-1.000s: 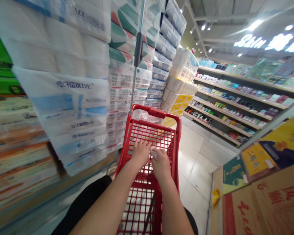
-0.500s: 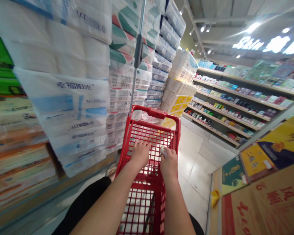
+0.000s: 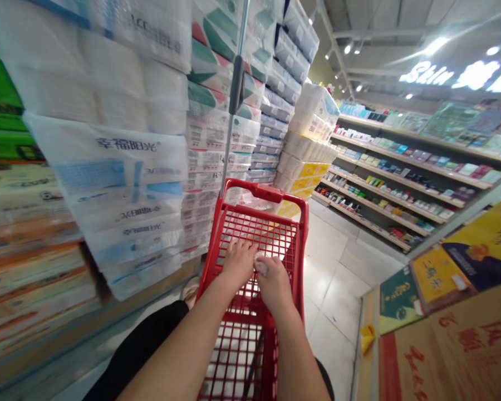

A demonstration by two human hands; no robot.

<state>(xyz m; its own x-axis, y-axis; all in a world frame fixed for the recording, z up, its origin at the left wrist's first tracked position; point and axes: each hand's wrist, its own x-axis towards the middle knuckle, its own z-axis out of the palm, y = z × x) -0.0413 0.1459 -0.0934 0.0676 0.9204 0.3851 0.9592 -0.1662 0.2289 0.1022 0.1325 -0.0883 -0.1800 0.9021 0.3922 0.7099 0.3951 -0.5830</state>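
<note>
A red plastic shopping cart [image 3: 264,218] stands in front of me in a shop aisle. My left hand [image 3: 239,263] rests on the cart's handle with fingers curled over it. My right hand [image 3: 273,283] sits just beside it, closed around a small white crumpled thing [image 3: 260,264], perhaps a tissue or cloth, held against the handle. The two hands touch each other. A grey pole [image 3: 235,89] rises from the cart's front.
Tall stacks of wrapped toilet paper packs [image 3: 121,156] line the left side, close to the cart. Shelves of small boxed goods [image 3: 401,184] run along the right. Cardboard boxes [image 3: 451,334] stand at the near right. Pale floor tiles [image 3: 338,262] lie ahead.
My right hand slid right along the handle half a second ago, then came back left against my left hand. The cart and my left hand have hardly moved.
</note>
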